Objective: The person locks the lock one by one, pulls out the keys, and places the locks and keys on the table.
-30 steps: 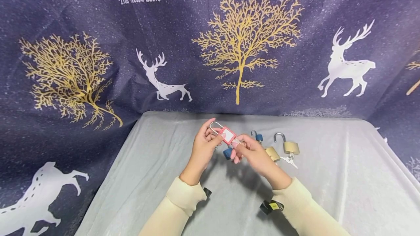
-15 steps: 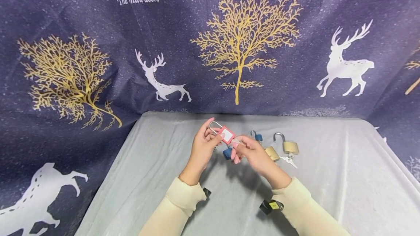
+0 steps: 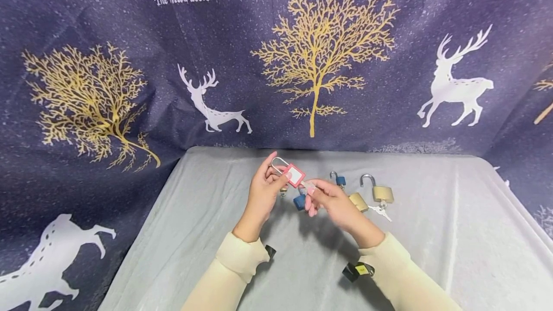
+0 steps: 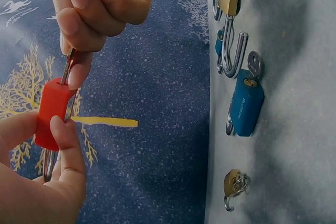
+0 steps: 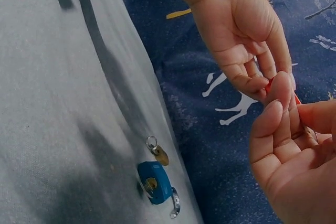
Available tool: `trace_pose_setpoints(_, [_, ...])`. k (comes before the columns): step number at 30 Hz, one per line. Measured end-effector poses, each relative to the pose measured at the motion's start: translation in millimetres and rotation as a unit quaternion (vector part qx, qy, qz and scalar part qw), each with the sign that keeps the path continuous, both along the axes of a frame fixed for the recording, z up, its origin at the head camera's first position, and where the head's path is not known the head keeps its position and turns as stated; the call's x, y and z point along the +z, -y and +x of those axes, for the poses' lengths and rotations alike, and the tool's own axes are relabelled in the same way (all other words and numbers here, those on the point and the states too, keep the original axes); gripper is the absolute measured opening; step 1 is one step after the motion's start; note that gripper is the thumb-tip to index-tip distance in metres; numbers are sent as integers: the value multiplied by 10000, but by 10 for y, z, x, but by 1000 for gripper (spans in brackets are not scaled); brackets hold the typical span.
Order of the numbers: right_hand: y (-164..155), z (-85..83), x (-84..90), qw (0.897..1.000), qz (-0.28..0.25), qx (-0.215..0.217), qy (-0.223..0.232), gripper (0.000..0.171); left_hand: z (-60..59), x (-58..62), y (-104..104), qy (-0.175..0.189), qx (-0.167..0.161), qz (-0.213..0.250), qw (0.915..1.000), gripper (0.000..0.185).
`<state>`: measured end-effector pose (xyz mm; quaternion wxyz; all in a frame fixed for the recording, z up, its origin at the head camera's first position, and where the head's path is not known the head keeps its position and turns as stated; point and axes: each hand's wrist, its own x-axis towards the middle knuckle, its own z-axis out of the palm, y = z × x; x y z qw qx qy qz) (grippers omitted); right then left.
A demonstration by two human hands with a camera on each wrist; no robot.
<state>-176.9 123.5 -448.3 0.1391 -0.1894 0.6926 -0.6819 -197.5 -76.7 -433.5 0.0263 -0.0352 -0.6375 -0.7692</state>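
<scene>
My left hand (image 3: 261,193) holds a red padlock (image 3: 295,175) with a white label, thumb across its front; its metal shackle points up and left. My right hand (image 3: 332,200) pinches a key (image 4: 68,65) at the padlock's lower end. In the left wrist view the key's blade meets the end of the red body; how deep it sits cannot be told. The right wrist view shows mostly fingers, hiding nearly all of the padlock. Below the hands lies a blue padlock (image 4: 247,106) with a key in it.
On the grey cloth-covered table (image 3: 432,234) lie a brass padlock (image 3: 383,194) with raised shackle and keys, another brass padlock (image 3: 357,202) beside the right hand, a small blue padlock (image 3: 341,181) and a small brass padlock (image 4: 232,183). A patterned dark curtain (image 3: 233,37) hangs behind.
My left hand has moved slightly left and up with the red padlock. The gap between padlock and right fingers has widened, showing more of the key. The right hand has barely moved.
</scene>
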Motion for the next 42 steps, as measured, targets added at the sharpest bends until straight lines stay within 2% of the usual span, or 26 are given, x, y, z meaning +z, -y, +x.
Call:
trace_pose_setpoints(3, [-4,-4,-11,10000,-50,20,-32,34,0,-3,-6,-57,78,-60,9999,72])
trace_pose_setpoints(9, [-11,-16,-17,9999,-128,64,31,34,-11,-12,12,-178,473,-137,9986,70])
trace_pose_setpoints(18, [-59,-58,0,9990,3,-301,342,18,-76,4,112,144,836,75,9964,63])
trace_pose_setpoints(22, [-122,-105,-11,9985,-23,-420,340,18,-109,6,166,251,906,222,9953,61])
trace_pose_setpoints(27, [-237,-188,-31,9963,108,-848,103,26,-142,1,253,293,1050,166,9939,56])
trace_pose_setpoints(35, [-553,-320,40,9828,710,-1704,-5,33,-237,-103,382,176,1263,273,9915,29])
trace_pose_setpoints(42, [-909,-425,74,9692,779,-2301,-395,34,-306,-181,512,378,1364,-225,9897,29])
